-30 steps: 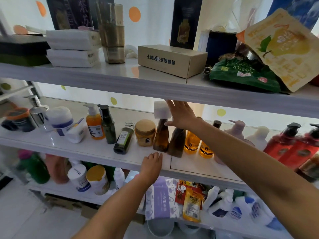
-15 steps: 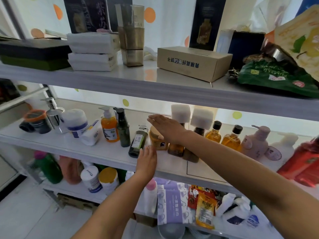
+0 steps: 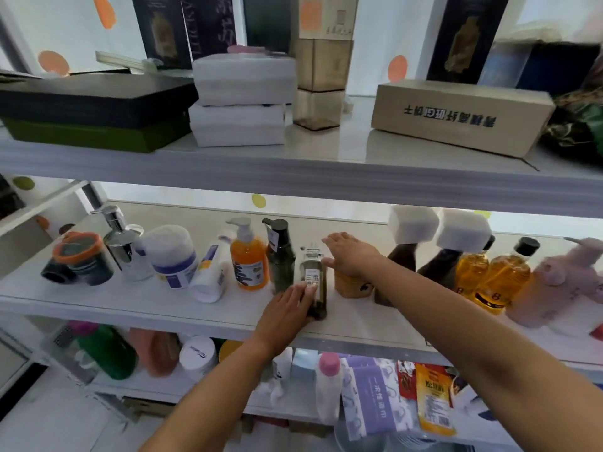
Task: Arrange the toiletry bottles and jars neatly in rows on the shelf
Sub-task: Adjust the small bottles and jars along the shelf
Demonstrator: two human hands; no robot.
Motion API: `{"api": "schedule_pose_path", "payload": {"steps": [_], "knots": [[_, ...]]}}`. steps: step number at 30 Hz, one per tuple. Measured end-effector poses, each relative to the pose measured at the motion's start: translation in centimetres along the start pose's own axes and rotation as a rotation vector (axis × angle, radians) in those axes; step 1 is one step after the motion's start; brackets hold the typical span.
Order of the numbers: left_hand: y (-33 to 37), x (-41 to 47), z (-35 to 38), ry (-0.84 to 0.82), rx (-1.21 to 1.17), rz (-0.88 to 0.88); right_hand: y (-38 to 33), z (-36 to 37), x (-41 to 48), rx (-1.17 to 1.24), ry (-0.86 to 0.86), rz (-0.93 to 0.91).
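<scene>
On the white middle shelf (image 3: pixel 130 305) a small olive bottle (image 3: pixel 317 298) with a white label stands near the front edge. My left hand (image 3: pixel 285 316) grips its left side. My right hand (image 3: pixel 350 256) lies flat, fingers spread, on the lid of a tan jar (image 3: pixel 350 287) just right of that bottle. To the left stand a dark green pump bottle (image 3: pixel 280 259), an orange pump bottle (image 3: pixel 249 267), a leaning white tube (image 3: pixel 208 277) and a white jar with a blue band (image 3: pixel 171 256). To the right are two brown bottles with white block caps (image 3: pixel 403 259) and two amber bottles (image 3: pixel 504 278).
A chrome pump dispenser (image 3: pixel 124 246) and a dark jar with an orange rim (image 3: pixel 78 259) sit at the far left, a pink pump bottle (image 3: pixel 561 278) at the far right. The upper shelf's edge (image 3: pixel 293 177) overhangs close above. The lower shelf holds bottles and packets.
My left hand has gone from the shelf's front edge up onto the olive bottle. My right hand left the brown bottles and came left onto the tan jar. The view shifted left.
</scene>
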State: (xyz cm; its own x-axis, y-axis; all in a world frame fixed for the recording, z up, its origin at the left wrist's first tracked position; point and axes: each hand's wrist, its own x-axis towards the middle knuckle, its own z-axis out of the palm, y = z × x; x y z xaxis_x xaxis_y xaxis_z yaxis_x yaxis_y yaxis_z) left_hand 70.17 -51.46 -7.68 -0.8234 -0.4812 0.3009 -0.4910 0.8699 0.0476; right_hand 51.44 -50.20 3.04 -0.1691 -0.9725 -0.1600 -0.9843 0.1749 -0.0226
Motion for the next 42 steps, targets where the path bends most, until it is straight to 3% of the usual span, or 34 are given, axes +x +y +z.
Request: {"api": "schedule_pose_path", "payload": {"steps": [8, 19, 23, 28, 32, 42], "knots": [[-1.3, -0.1, -0.3, -0.075, -0.171, -0.173, -2.3, 1.7, 3.8, -0.148, -0.072, 0.003], [-3.3, 0.0, 0.6, -0.068, -0.117, -0.056, -2.3, 1.4, 7.2, -0.163, -0.129, 0.110], [-3.8, 0.0, 1.0, -0.088, -0.119, -0.022, -2.4, 1.5, 8.4, -0.055, -0.194, 0.177], [-4.4, -0.4, 2.2, 0.063, -0.081, 0.126, -3.0, 1.0, 9.2, 0.015, -0.250, 0.227], [-4.5, -0.5, 2.2, 0.074, -0.046, 0.180, -2.0, 0.7, 9.2, 0.050, -0.208, 0.278], [-4.4, -0.2, 2.1, 0.127, 0.033, 0.232, -0.8, -1.4, 8.0, 0.419, -0.073, 0.303]]}}
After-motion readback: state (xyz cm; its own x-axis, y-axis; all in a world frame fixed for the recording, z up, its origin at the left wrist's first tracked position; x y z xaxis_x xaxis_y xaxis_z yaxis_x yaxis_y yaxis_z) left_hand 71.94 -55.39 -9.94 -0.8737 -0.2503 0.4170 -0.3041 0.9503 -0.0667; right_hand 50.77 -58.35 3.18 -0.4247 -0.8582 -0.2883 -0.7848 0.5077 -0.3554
